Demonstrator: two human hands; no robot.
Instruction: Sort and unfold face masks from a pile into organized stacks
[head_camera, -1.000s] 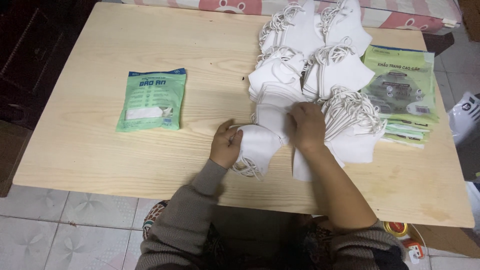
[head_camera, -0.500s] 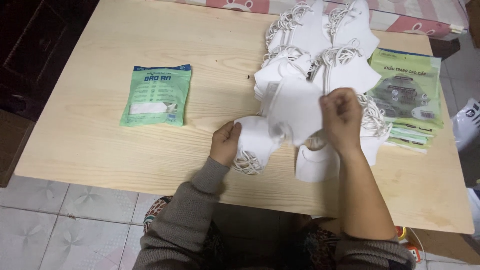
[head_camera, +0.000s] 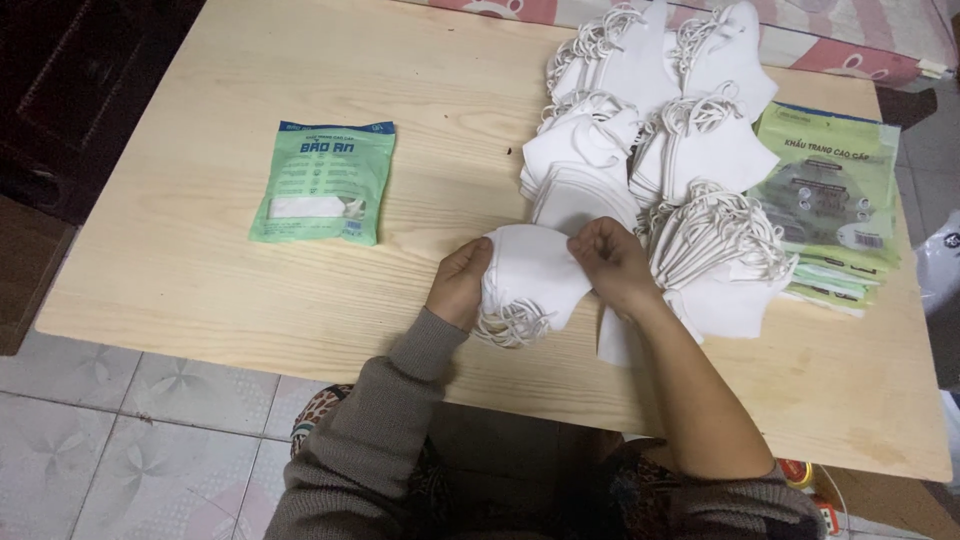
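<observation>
1. The person's left hand (head_camera: 459, 283) grips the left edge of a small stack of white face masks (head_camera: 530, 278), fingers curled around it and pressed onto the cloth, thumb on top
2. The right hand (head_camera: 610, 262) pinches the upper right edge of the same stack between thumb and fingertips; both hands hold it just above the wooden table (head_camera: 200, 270), near the front edge at about 6 o'clock
3. The masks' white ear loops (head_camera: 512, 323) hang in a bunch from the lower edge of the stack, at 6 o'clock from it
4. At 3 o'clock from the right hand, just beside it, lies a bigger pile of masks with loops fanned out on top (head_camera: 720, 260)
5. More piles of white masks (head_camera: 640, 110) sit at 12 to 1 o'clock from the hands, spreading up to the far edge of the table; some overlap each other
6. A pile of flat green packets (head_camera: 835, 190) lies at 2 o'clock, near the right edge, partly tucked under the mask piles
7. One single green packet (head_camera: 325, 182) lies alone at 10 o'clock from the hands, well apart from everything else
8. Grey-brown sleeves (head_camera: 380, 430) cover the forearms; tiled floor (head_camera: 120, 440) shows below the table at 8 o'clock
</observation>
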